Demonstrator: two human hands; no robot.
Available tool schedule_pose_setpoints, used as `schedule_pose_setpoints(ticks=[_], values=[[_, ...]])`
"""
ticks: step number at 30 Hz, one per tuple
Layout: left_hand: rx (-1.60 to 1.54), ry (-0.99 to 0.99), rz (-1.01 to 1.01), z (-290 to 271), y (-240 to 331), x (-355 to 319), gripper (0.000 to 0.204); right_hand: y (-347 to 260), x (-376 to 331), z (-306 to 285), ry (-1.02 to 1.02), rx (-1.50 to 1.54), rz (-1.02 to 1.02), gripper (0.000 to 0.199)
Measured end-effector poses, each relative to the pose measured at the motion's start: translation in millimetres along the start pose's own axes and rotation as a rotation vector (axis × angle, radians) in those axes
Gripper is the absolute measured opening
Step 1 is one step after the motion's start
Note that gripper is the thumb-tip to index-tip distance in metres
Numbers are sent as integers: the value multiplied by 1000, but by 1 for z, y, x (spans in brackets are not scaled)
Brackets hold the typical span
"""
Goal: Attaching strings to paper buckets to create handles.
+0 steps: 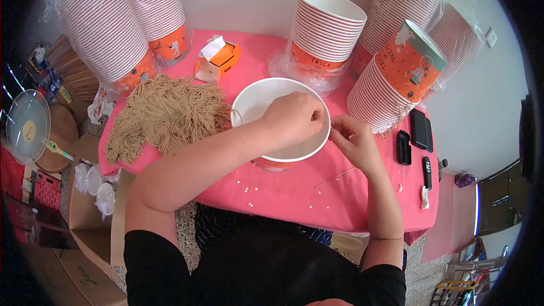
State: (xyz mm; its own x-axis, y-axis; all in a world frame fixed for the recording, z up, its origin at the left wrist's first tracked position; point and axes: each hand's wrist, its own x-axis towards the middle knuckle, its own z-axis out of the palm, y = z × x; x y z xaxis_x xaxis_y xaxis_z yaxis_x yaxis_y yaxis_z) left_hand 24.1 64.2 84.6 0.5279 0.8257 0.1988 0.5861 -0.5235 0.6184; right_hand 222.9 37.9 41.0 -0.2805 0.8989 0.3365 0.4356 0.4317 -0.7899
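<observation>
Curling left hand (294,114) inside bucket (253,102), right hand (357,140) pinched outside rim (279,160); hands' hold unclear

An orange tissue box (229,56) sits far and left of centre, a round fan (28,129) at left, cardboard box (76,269) near left, wall socket (491,37) far right.
</observation>
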Motion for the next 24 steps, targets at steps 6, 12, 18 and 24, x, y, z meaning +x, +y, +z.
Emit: schedule_pose_setpoints(ticks=[6,12,18,24], values=[[-21,33,8,4,-1,1,15,1,1,0,11,-26,-32,17],[-6,27,-9,4,-3,2,15,-1,0,-2,2,-34,61,19],[-13,24,5,5,-5,3,15,3,1,0,16,26,6,20],[-34,27,24,8,-6,6,13,-3,2,-1,11,-39,29,18]])
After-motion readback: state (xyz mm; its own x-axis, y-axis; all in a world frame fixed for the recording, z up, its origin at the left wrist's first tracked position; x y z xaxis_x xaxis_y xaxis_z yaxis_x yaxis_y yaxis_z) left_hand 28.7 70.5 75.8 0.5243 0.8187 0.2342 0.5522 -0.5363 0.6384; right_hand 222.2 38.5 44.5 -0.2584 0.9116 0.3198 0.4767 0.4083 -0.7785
